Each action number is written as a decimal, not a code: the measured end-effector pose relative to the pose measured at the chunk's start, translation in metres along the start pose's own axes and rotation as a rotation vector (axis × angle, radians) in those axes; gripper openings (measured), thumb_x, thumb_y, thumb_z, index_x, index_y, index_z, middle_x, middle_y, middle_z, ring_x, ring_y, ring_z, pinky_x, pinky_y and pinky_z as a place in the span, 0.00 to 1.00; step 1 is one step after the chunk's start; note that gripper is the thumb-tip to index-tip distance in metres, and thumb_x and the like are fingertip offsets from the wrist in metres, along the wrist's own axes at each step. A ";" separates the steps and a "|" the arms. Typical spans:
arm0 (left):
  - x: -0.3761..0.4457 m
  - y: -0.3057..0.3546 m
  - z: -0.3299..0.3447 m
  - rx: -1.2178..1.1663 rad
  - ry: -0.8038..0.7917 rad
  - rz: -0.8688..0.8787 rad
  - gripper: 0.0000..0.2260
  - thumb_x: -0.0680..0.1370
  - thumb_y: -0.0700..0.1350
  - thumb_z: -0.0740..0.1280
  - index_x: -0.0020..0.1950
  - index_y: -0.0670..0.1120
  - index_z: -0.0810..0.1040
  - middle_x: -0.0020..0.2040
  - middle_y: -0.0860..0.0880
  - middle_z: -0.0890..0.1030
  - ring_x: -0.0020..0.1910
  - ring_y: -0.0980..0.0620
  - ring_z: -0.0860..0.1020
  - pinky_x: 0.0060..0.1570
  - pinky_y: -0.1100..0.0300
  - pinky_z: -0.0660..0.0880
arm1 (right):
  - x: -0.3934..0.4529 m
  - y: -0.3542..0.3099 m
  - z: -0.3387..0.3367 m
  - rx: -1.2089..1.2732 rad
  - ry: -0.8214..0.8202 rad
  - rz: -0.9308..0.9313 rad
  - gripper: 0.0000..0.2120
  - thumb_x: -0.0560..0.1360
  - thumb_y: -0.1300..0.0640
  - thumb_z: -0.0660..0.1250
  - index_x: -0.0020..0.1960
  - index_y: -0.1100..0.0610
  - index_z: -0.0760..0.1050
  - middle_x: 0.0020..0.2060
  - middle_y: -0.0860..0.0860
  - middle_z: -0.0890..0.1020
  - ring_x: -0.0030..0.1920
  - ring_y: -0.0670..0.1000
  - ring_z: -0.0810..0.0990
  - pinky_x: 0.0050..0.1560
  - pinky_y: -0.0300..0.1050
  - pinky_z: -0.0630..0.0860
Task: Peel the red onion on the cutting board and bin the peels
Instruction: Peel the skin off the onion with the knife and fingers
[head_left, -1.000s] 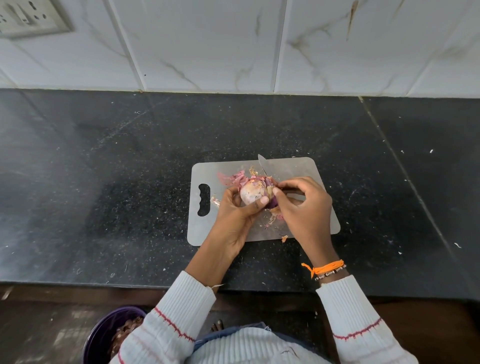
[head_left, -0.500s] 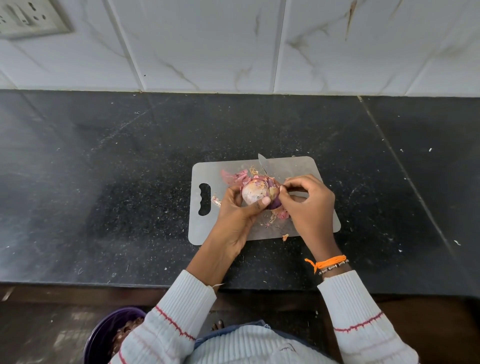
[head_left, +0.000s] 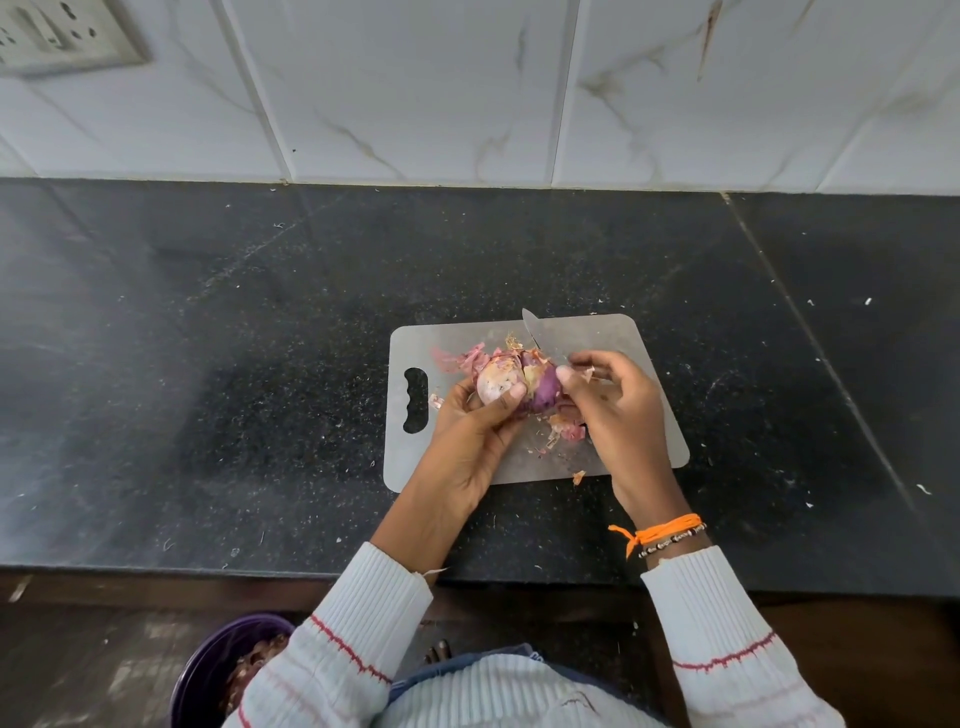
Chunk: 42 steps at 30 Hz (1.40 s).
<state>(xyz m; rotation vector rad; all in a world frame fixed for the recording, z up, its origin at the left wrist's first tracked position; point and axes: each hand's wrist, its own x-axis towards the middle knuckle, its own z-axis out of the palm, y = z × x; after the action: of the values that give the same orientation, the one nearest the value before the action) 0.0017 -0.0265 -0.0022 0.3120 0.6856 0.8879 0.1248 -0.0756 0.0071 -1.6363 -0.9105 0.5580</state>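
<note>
Head: onion gripped between both hands' fingers.

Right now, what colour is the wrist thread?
Orange thread on the right wrist, head view.

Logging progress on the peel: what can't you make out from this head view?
- Knife: only the blade tip shows; the right hand covers the rest.
- Red onion underside: hidden by the left hand.
- Purple bin: cut off by the bottom edge, half covered by the left sleeve.

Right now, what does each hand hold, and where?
Left hand cups the red onion from beneath, thumb on top. Right hand pinches a peel strip at its fingertips.
</note>
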 end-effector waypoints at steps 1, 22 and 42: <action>0.000 0.000 -0.001 -0.015 0.002 -0.011 0.19 0.74 0.30 0.63 0.63 0.39 0.66 0.56 0.37 0.76 0.48 0.46 0.80 0.37 0.59 0.81 | -0.001 0.000 0.000 0.030 -0.005 0.014 0.04 0.74 0.60 0.68 0.49 0.55 0.77 0.41 0.43 0.80 0.40 0.39 0.81 0.37 0.29 0.75; -0.006 -0.003 0.000 0.086 -0.103 -0.026 0.16 0.69 0.38 0.66 0.57 0.39 0.76 0.44 0.45 0.83 0.41 0.52 0.81 0.40 0.63 0.80 | -0.003 0.000 0.003 -0.121 0.082 -0.259 0.05 0.73 0.63 0.69 0.42 0.54 0.77 0.39 0.45 0.77 0.42 0.40 0.77 0.42 0.26 0.72; -0.005 -0.007 0.002 0.101 -0.108 0.014 0.20 0.69 0.39 0.66 0.60 0.37 0.73 0.46 0.44 0.83 0.43 0.52 0.81 0.42 0.62 0.80 | -0.003 0.006 0.002 -0.087 0.023 -0.092 0.06 0.73 0.50 0.68 0.44 0.52 0.74 0.43 0.49 0.79 0.43 0.45 0.78 0.42 0.40 0.77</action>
<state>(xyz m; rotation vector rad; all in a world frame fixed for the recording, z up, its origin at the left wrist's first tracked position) 0.0050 -0.0349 -0.0015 0.4523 0.6298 0.8445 0.1231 -0.0777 0.0001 -1.6660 -0.9997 0.4412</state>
